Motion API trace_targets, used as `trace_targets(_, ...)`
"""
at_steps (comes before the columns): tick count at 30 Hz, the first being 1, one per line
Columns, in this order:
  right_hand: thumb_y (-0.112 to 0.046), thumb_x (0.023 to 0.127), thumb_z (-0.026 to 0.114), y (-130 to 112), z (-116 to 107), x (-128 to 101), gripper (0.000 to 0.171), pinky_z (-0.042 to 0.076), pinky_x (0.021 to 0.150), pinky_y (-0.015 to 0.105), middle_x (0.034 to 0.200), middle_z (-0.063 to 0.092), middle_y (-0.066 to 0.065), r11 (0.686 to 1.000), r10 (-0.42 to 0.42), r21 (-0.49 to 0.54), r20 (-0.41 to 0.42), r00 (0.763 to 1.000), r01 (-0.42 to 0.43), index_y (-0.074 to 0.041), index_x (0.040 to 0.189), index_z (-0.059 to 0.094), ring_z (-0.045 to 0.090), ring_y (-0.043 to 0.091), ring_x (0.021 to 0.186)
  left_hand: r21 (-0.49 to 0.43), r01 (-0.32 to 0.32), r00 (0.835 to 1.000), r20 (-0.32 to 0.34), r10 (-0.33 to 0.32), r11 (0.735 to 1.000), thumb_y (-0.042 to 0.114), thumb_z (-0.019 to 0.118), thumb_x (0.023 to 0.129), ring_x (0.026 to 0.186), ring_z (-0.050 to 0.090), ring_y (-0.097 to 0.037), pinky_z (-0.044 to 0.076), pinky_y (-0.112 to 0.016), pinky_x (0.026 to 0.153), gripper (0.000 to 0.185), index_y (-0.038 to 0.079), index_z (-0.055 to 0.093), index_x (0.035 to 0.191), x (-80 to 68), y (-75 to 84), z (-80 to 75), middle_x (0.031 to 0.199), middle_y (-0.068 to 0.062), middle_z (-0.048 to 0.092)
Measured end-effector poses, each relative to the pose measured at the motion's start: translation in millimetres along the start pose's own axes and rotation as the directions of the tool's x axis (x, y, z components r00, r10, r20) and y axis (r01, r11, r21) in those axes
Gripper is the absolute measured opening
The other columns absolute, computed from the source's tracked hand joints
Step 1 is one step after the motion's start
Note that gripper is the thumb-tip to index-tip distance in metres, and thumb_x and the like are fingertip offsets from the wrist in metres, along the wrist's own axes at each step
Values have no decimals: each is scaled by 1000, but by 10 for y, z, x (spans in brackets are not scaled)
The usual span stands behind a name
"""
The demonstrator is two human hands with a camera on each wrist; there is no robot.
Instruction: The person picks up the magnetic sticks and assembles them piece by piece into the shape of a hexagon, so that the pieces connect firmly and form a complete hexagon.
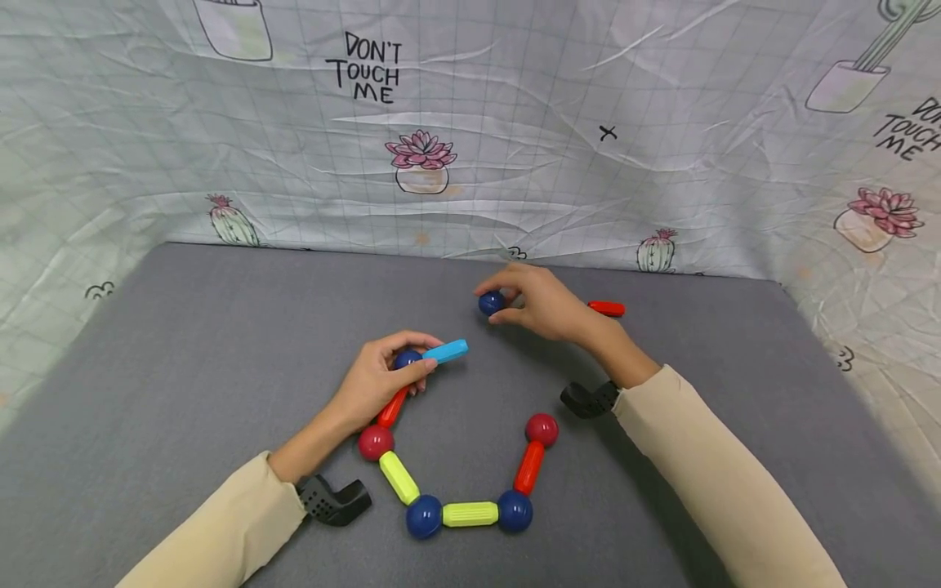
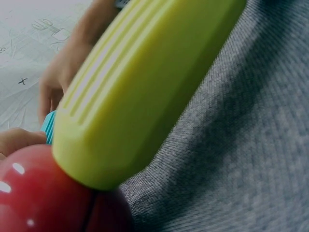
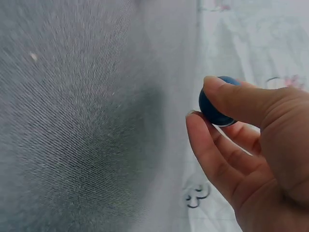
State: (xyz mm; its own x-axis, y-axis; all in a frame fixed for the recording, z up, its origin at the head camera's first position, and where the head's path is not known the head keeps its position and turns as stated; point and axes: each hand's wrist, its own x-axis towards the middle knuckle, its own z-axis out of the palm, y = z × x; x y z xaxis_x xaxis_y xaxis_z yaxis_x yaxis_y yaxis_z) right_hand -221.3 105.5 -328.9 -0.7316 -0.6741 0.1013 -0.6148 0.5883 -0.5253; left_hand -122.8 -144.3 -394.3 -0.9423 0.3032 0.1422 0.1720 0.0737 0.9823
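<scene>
A chain of toy sticks and balls lies on the grey mat (image 1: 184,343): red ball (image 1: 376,443), yellow-green stick (image 1: 399,477), blue ball (image 1: 424,516), yellow-green stick (image 1: 470,514), blue ball (image 1: 515,511), red stick (image 1: 528,467), red ball (image 1: 541,429). My left hand (image 1: 382,377) grips a light blue stick (image 1: 445,352) against a blue ball (image 1: 407,358) atop another red stick (image 1: 393,407). My right hand (image 1: 540,304) pinches a loose blue ball (image 1: 491,303) (image 3: 215,104) above the mat. The left wrist view is filled by a yellow-green stick (image 2: 145,82) and a red ball (image 2: 43,193).
A spare red stick (image 1: 606,308) lies on the mat just behind my right wrist. A printed cloth (image 1: 470,122) with cacti and lettering walls in the mat at the back and both sides. Black wrist mounts (image 1: 334,500) sit on both forearms.
</scene>
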Motion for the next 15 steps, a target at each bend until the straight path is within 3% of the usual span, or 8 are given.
trace_targets(6, -14, 82, 77, -91, -24, -202, 44, 55, 77, 31, 113, 59, 2, 995, -37, 88, -70, 997, 43, -11, 124, 63, 59, 16, 93, -4, 1, 1000, -9, -1, 1000, 13, 67, 91, 62, 57, -23, 53, -29, 59, 22, 5, 66, 112, 2, -7, -5, 80, -21, 60)
trace_targets(15, -10, 79, 79, -231, 22, -390, 42, 54, 80, 36, 110, 60, 4, 989, 8, 147, -136, 991, 13, -8, 115, 58, 63, 18, 93, -15, -6, 1000, -7, 6, 1000, 12, 67, 91, 62, 57, -23, 52, -28, 58, 22, 5, 65, 112, 1, -4, 6, 80, -21, 59)
